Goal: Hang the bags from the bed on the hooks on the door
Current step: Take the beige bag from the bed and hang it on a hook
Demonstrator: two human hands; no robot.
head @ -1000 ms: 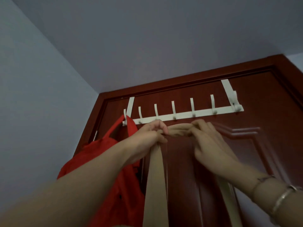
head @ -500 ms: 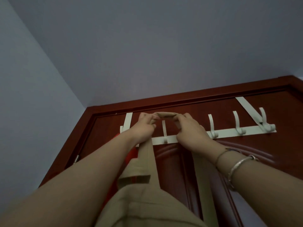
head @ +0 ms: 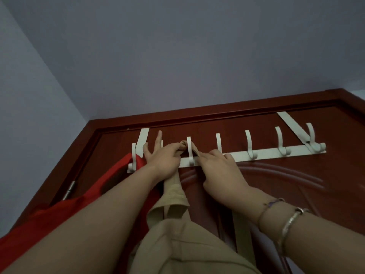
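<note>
A white over-door hook rack (head: 262, 155) with several hooks crosses the top of the dark red door (head: 296, 186). A red bag (head: 59, 212) hangs by its strap from the leftmost hook (head: 133, 157). The beige bag (head: 187, 248) hangs low in front of me. Its strap (head: 194, 150) loops behind the third hook (head: 189, 149). My left hand (head: 164, 158) pinches the strap just left of that hook, other fingers spread. My right hand (head: 219, 167) holds the strap just right of the hook, against the rail.
Several hooks to the right (head: 248, 147) carry nothing. A door hinge (head: 70, 190) shows at the left frame edge. A pale wall (head: 29, 115) stands on the left and the ceiling fills the upper view.
Both hands lowered the beige strap from above the hook tips down over the third hook. My left fingers have spread.
</note>
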